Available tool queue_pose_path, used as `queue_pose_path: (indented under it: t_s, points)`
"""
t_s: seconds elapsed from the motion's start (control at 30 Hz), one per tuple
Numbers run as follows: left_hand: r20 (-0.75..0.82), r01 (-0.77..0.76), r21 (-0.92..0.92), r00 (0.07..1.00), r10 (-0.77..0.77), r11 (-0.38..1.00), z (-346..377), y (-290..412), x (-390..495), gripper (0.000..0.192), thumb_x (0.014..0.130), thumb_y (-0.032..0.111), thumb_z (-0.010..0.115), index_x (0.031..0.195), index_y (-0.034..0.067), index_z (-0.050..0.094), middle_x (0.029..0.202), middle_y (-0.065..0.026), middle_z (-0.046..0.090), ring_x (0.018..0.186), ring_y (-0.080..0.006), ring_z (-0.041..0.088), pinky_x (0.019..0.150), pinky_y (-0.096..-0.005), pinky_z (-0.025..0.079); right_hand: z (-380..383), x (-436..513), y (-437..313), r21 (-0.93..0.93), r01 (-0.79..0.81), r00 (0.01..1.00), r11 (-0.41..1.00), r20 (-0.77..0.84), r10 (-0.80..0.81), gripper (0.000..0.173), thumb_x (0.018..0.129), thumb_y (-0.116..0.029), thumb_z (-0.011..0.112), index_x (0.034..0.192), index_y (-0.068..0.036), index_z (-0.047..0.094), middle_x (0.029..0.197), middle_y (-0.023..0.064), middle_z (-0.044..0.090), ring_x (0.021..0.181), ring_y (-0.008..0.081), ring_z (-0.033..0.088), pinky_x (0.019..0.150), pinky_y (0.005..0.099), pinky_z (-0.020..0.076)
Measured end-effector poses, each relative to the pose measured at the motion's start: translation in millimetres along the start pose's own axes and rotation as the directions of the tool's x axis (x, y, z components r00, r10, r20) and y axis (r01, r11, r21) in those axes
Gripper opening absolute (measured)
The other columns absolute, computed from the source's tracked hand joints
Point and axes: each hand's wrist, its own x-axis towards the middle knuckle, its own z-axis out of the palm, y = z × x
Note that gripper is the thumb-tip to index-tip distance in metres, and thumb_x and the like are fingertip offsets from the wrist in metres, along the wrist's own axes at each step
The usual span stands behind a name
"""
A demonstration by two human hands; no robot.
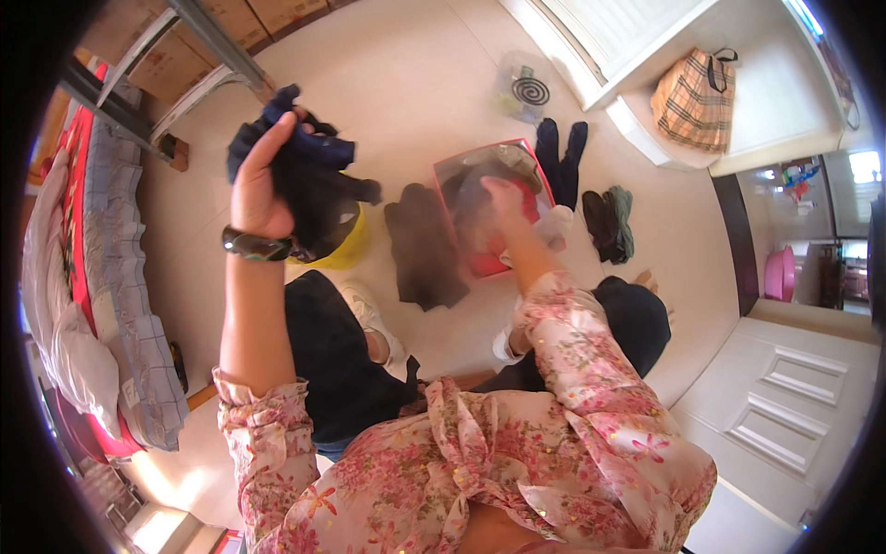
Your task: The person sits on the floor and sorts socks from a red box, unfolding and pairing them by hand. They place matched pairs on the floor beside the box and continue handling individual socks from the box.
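Note:
My left hand (266,183), a dark bangle at its wrist, grips a bundle of navy and black socks (304,152). Below that bundle, part of a yellow container (346,246) shows; the rest is hidden. My right hand (504,197) is blurred over a red-edged box (448,216) that holds dark, red and pale fabric items. Whether its fingers hold any of them is not clear. Left of the box, dark grey-brown socks (423,246) lie flat on the floor. A pair of navy socks (559,159) and a brown-and-green pair (609,223) lie to its right.
A clear plastic tub (509,79) with a black mosquito coil (531,90) stands beyond the box. On a white ledge sits a plaid bag (695,104). A bed (114,277) lines the left side, near a metal frame (225,52) and cardboard boxes (173,73). A white panelled door (782,395) is at lower right.

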Motion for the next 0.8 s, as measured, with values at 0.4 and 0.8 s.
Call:
queue_pose_path:
  t_s: [0.4, 0.8]
  points:
    - [0.14, 0.112, 0.16, 0.981, -0.135, 0.981, 35.1, -50.4, 7.1, 0.045, 0.077, -0.001, 0.054, 0.121, 0.001, 0.053, 0.101, -0.0103, 0.06, 0.093, -0.0217, 0.059, 0.086, -0.0368, 0.05, -46.3, -20.0, -256.5, 0.582, -0.277, 0.772, 0.765, 0.608, -0.183, 0.04, 0.073, -0.001, 0.046, 0.111, -0.002, 0.056, 0.089, 0.0121, 0.056, 0.065, 0.0169, 0.046, 0.054, 0.0266, 0.0389]
    - [0.112, 0.397, 0.061, 0.909, -0.401, 0.916, 73.1, -114.2, -6.6, 0.037, 0.082, 0.028, 0.07, 0.107, 0.001, 0.062, 0.102, -0.0088, 0.067, 0.095, -0.0208, 0.063, 0.088, -0.0353, 0.049, -12.8, -137.1, -283.3, -0.003, 0.445, 0.581, 0.895, 0.762, -0.286, 0.021, 0.073, 0.012, 0.042, 0.074, -0.004, 0.055, 0.08, -0.0013, 0.052, 0.075, 0.0075, 0.049, 0.07, 0.0201, 0.0394]
